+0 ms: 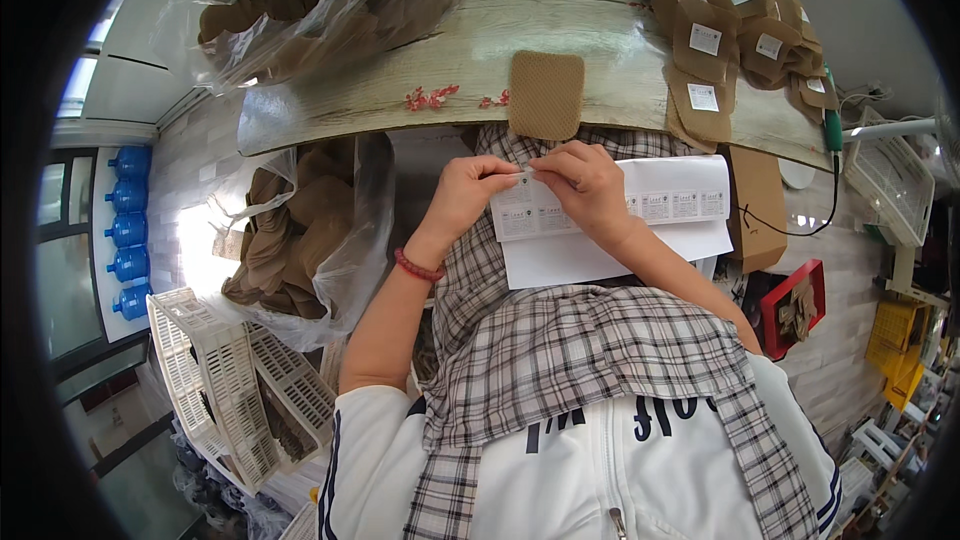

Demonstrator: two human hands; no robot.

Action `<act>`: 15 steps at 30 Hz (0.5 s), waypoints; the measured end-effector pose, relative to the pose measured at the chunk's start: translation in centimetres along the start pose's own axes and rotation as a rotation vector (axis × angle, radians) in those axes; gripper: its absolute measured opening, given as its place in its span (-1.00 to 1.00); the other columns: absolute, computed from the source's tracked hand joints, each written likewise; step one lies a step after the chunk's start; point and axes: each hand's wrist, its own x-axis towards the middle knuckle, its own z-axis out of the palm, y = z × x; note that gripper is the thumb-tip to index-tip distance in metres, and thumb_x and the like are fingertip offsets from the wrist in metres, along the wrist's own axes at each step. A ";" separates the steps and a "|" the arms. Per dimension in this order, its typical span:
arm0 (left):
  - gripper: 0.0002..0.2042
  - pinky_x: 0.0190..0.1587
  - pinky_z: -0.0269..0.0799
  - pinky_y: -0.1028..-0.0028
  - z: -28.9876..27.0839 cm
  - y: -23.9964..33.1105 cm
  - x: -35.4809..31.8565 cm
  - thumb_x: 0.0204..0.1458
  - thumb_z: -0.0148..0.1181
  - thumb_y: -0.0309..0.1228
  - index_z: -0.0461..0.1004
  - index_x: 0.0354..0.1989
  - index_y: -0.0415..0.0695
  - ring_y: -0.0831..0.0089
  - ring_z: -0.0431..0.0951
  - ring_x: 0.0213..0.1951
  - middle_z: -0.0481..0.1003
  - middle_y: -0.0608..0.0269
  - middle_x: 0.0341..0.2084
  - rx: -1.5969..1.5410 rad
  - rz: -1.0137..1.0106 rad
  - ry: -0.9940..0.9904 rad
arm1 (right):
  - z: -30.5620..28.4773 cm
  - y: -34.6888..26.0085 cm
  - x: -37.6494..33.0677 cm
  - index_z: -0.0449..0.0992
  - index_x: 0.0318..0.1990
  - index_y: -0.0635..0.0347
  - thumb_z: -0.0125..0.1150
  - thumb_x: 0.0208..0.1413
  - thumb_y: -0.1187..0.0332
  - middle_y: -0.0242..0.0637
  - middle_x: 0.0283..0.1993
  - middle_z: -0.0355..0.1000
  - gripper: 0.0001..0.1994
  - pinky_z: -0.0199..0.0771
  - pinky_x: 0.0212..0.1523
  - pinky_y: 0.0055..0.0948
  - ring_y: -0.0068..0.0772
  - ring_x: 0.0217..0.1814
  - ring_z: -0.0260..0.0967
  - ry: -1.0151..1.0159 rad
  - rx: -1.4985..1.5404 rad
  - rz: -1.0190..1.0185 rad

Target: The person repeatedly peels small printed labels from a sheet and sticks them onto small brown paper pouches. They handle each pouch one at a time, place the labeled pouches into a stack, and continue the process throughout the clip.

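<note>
On my lap lies a white sheet of printed stickers point(665, 202), with a row of small labels along it and plain white backing below. My left hand point(468, 196) is closed in a pinch at the sheet's upper left corner, on a small white label point(524, 188). Fingertips of my right hand point(590, 190) pinch the same label's other side, with the palm over the sheet. Whether the label is fully off the backing cannot be made out. Just beyond my hands, a brown textured pad point(547, 95) rests unlabelled at the table's near edge.
Labelled brown pads point(704, 38) lie piled on the right of the table point(400, 60). A clear bag of brown pads point(340, 0) sits at its far left, another bag point(300, 230) below. White crates point(210, 380) stand left; a red bin point(790, 305) and cardboard box point(757, 205) right.
</note>
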 end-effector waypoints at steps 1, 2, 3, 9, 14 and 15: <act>-0.90 -0.41 0.32 0.65 0.0 0.2 -0.3 0.14 0.22 -0.49 0.62 -0.31 -0.26 0.73 0.42 -0.47 0.55 0.45 -0.52 -0.043 -0.042 -0.013 | 0.2 0.4 0.0 0.66 -0.27 -0.02 0.43 -0.09 0.40 -0.47 -0.37 0.50 -0.82 0.38 -0.22 -0.37 -0.34 -0.28 0.45 -0.012 0.013 -0.018; -0.90 -0.39 0.33 0.65 0.0 -0.3 -0.3 0.15 0.21 -0.50 0.62 -0.30 -0.26 0.73 0.42 -0.46 0.55 0.44 -0.51 -0.055 -0.031 0.003 | 0.4 0.6 -0.1 0.66 -0.27 -0.02 0.43 -0.09 0.40 -0.47 -0.35 0.51 -0.82 0.38 -0.22 -0.37 -0.34 -0.27 0.45 -0.023 0.026 -0.035; -0.90 -0.38 0.35 0.65 0.0 -0.8 -0.1 0.15 0.20 -0.51 0.62 -0.29 -0.26 0.73 0.43 -0.45 0.55 0.44 -0.50 -0.067 -0.020 0.020 | 0.6 0.7 -0.3 0.66 -0.27 -0.01 0.43 -0.10 0.41 -0.47 -0.34 0.51 -0.82 0.38 -0.21 -0.37 -0.35 -0.27 0.45 -0.027 0.010 -0.053; -0.89 -0.31 0.39 0.63 0.6 -2.8 0.5 0.17 0.16 -0.53 0.59 -0.29 -0.29 0.72 0.45 -0.40 0.57 0.41 -0.46 0.010 0.021 0.087 | 0.8 -0.6 -0.7 0.66 -0.24 0.07 0.45 -0.14 0.45 -0.42 -0.24 0.55 -0.76 0.39 -0.21 -0.37 -0.35 -0.24 0.46 -0.018 -0.115 -0.151; -0.89 -0.31 0.39 0.62 0.6 -3.4 0.5 0.18 0.14 -0.53 0.58 -0.29 -0.29 0.72 0.45 -0.39 0.56 0.41 -0.46 -0.021 -0.011 0.081 | 1.4 -0.7 -1.0 0.64 -0.22 0.08 0.43 -0.13 0.48 -0.43 -0.21 0.55 -0.76 0.38 -0.21 -0.38 -0.34 -0.24 0.46 -0.017 -0.145 -0.189; -0.89 -0.31 0.39 0.62 0.6 -3.6 0.7 0.18 0.14 -0.53 0.57 -0.29 -0.29 0.72 0.45 -0.39 0.56 0.41 -0.46 -0.028 -0.016 0.080 | 1.5 -0.6 -1.1 0.64 -0.23 0.08 0.43 -0.13 0.48 -0.42 -0.21 0.56 -0.76 0.38 -0.21 -0.38 -0.34 -0.23 0.46 -0.016 -0.132 -0.183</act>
